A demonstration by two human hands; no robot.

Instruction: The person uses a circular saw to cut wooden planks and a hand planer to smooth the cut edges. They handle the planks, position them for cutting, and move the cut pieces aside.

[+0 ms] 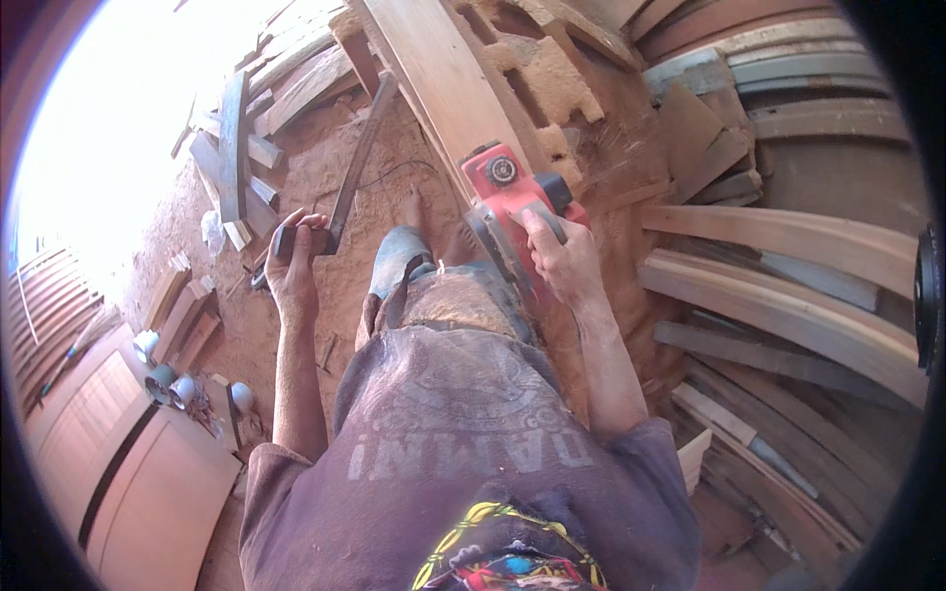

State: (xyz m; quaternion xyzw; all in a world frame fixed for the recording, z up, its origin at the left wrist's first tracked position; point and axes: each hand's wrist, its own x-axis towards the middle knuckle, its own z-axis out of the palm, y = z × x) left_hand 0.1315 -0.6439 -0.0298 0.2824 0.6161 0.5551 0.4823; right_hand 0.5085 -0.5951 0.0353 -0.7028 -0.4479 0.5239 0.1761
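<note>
My right hand is wrapped around the dark handle of a red electric planer with a black knob. The planer is at the near end of a long pale wooden plank. To the left, my left hand grips the dark end piece of a long black bar tool, possibly a bar clamp. Its bar slants up toward the left side of the plank, and its far end is close to the workpiece there. Whether it is fastened to the wood I cannot tell.
Sawdust-covered blocks with holes are beside the plank. Offcuts lie on the dusty ground at left, with a thin cord near my feet. Stacked boards fill the right side. Wooden panels and small pale cups are at lower left.
</note>
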